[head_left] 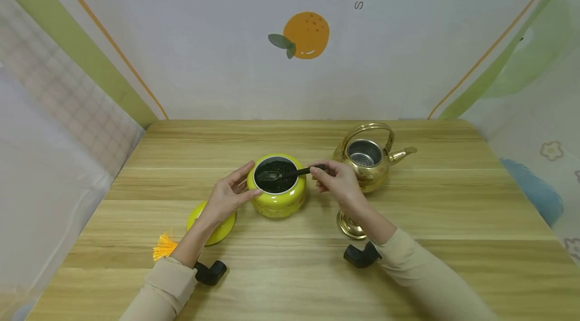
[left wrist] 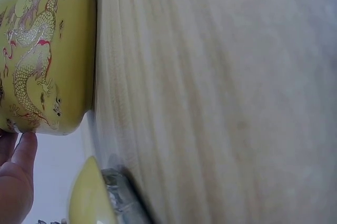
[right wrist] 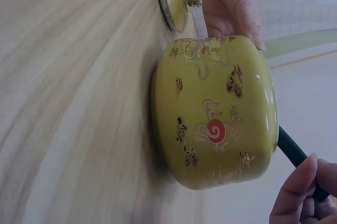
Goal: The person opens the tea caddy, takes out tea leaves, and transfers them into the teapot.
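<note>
A yellow jar (head_left: 277,206) with a dragon pattern, seen also in the left wrist view (left wrist: 50,60) and right wrist view (right wrist: 216,113), stands lidless on the table, dark loose leaves (head_left: 276,186) inside. My left hand (head_left: 226,197) holds its left side, thumb and fingers around the rim. My right hand (head_left: 339,183) pinches the handle of a dark spoon (head_left: 296,173) whose bowl lies over the leaves. In the right wrist view, the right fingers (right wrist: 303,192) grip the handle beyond the jar's rim; the spoon's bowl is hidden there.
A gold teapot (head_left: 369,175) with a strainer inside stands right of the jar, its gold lid (head_left: 351,226) nearer on the table (head_left: 281,270). The yellow jar lid (head_left: 222,230) lies behind my left forearm, near an orange tassel (head_left: 164,247). Black curved pieces (head_left: 212,273) are at both wrists.
</note>
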`<state>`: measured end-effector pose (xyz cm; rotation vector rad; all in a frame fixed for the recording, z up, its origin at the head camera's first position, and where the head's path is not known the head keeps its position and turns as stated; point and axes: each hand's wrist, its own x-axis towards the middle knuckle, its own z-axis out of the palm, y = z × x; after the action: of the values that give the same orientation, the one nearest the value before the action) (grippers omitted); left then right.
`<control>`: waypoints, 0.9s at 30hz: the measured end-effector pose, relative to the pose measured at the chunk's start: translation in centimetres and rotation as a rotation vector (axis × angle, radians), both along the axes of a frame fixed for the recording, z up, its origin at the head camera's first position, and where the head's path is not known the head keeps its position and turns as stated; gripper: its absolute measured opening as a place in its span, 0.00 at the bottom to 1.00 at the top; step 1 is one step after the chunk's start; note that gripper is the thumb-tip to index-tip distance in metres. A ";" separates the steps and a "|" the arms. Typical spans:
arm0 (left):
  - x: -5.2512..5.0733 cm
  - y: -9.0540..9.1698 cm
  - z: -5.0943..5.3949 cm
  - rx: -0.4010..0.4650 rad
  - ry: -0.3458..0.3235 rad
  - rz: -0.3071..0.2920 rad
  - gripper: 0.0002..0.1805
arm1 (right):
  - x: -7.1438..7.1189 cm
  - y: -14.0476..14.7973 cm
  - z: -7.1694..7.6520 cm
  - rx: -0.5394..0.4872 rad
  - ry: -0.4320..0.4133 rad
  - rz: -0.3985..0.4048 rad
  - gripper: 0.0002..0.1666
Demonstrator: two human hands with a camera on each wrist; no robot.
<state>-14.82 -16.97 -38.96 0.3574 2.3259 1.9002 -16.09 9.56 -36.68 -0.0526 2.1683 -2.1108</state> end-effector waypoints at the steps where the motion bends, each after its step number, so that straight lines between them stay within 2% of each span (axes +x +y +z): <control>1: 0.0 0.0 0.0 -0.003 0.000 0.000 0.38 | 0.1 0.1 0.0 -0.007 -0.003 -0.006 0.14; 14: -0.1 0.0 0.1 -0.007 0.005 0.000 0.38 | 1.1 2.7 1.3 -0.065 0.077 -0.028 0.16; 21: -0.2 0.0 0.1 -0.039 0.022 -0.005 0.39 | 1.9 4.8 2.1 -0.126 0.136 -0.055 0.05; 27: -0.2 0.0 0.2 -0.066 0.017 0.016 0.40 | 2.5 6.7 2.8 -0.162 0.190 -0.076 0.10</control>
<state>-14.98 -16.99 -38.75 0.3500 2.4027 1.8285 -13.60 16.29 -33.93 -0.1956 2.1229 -2.4110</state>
